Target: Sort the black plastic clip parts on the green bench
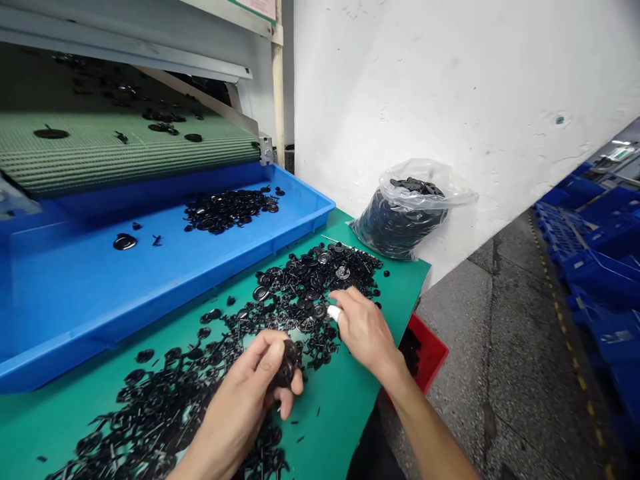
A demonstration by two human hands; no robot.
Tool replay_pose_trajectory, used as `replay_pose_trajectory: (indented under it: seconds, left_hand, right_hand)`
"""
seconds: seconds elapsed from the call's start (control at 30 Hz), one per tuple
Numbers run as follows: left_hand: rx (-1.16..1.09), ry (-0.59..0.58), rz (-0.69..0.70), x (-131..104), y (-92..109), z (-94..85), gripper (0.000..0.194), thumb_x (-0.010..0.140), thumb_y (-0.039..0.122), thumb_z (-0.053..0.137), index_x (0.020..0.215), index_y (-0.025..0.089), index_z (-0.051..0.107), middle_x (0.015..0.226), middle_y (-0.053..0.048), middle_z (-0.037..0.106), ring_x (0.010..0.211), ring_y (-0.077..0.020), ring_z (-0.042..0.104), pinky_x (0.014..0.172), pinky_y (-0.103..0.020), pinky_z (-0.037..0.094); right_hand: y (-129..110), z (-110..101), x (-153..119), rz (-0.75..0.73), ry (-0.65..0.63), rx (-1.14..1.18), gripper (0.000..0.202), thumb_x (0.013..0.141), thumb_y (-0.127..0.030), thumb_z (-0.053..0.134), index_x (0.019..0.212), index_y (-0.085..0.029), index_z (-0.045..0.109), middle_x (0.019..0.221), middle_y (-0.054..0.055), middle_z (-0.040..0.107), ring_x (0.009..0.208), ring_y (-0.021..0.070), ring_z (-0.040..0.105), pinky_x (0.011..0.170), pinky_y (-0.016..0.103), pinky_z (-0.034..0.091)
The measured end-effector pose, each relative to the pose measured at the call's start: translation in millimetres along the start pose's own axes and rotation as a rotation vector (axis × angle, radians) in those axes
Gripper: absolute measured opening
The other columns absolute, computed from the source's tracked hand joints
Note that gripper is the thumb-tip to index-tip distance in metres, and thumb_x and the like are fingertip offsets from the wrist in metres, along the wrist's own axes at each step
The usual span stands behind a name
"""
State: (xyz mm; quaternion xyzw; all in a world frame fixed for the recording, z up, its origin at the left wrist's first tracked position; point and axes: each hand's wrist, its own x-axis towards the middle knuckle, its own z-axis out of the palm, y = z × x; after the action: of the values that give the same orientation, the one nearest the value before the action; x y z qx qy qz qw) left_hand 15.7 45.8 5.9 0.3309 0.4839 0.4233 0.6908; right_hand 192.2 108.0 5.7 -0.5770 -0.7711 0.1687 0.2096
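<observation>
While the left hand (250,381) pinches black discs (287,368), the right hand (364,327), grip unclear, is at the far parts heap (306,275).

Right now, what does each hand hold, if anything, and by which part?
The left hand pinches at least one black disc by its edge; whether the right hand, at the parts pile, holds anything is unclear.

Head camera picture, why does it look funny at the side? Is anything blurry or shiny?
In the head view, the blue bins at the right edge look soft and stretched; in the head view, black parts on the table and the clear bag catch bright glints; both hands, left and right, look fairly sharp.
</observation>
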Motion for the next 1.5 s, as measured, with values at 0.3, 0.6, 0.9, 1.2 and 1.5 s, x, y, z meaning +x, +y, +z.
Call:
replay_pose_trajectory:
  seconds: [0.3, 0.6, 0.9, 1.2, 1.5]
  left_hand:
    - [-0.296, -0.037, -0.043, 6, 2, -8.7, 0.022, 0.086, 0.037, 0.065, 0.078, 0.018, 0.059, 0.076, -0.001, 0.064, 0.055, -0.0087, 0.057, 0.039, -0.014, 0.044]
    - [-0.014, -0.057, -0.028, 1, -3, -1.5, 0.034, 0.088, 0.054, 0.054, 0.079, 0.021, 0.055, 0.059, 0.005, 0.049, 0.045, -0.008, 0.029, 0.035, -0.016, 0.019]
    - [0.594, -0.068, 0.157, -2, 4, -9.1, 0.041, 0.091, 0.051, 0.042, 0.062, 0.022, 0.043, 0.059, 0.004, 0.04, 0.057, -0.0151, 0.034, 0.052, -0.025, 0.026]
    - [0.56, -0.191, 0.051, 2, -6, -15.9, 0.04, 0.093, 0.053, 0.038, 0.068, 0.023, 0.045, 0.061, 0.005, 0.038, 0.056, -0.014, 0.032, 0.05, -0.024, 0.025]
    - [0.462, -0.147, 0.012, -1, -8, -12.8, 0.044, 0.09, 0.058, 0.043, 0.067, 0.021, 0.046, 0.058, 0.005, 0.041, 0.052, -0.0112, 0.033, 0.045, -0.021, 0.024]
  right_hand:
    - [10, -6, 12, -0.022, -0.007, 0.0, 0.013, 0.084, -0.014, 0.05, 0.08, -0.02, 0.06, 0.073, -0.001, 0.059, 0.065, 0.0131, 0.055, 0.058, 0.024, 0.036]
    - [-19, 14, -28, 0.138, -0.107, 0.919, 0.028, 0.083, -0.021, 0.055, 0.107, -0.019, 0.068, 0.095, 0.003, 0.066, 0.069, 0.0127, 0.068, 0.063, 0.025, 0.057]
    - [-24, -5, -43, -0.103, -0.3, 0.561, 0.037, 0.071, 0.0, 0.048, 0.096, -0.022, 0.064, 0.083, -0.002, 0.066, 0.074, 0.0119, 0.064, 0.068, 0.021, 0.051]
    - [-17, 4, -31, -0.022, -0.392, 0.627, 0.026, 0.067, -0.003, 0.049, 0.083, -0.021, 0.058, 0.064, -0.006, 0.06, 0.058, 0.0099, 0.06, 0.053, 0.018, 0.046]
    - [-16, 20, -41, -0.127, -0.256, 0.702, 0.017, 0.08, -0.006, 0.05, 0.085, -0.02, 0.057, 0.055, -0.007, 0.057, 0.05, 0.0088, 0.058, 0.051, 0.018, 0.043]
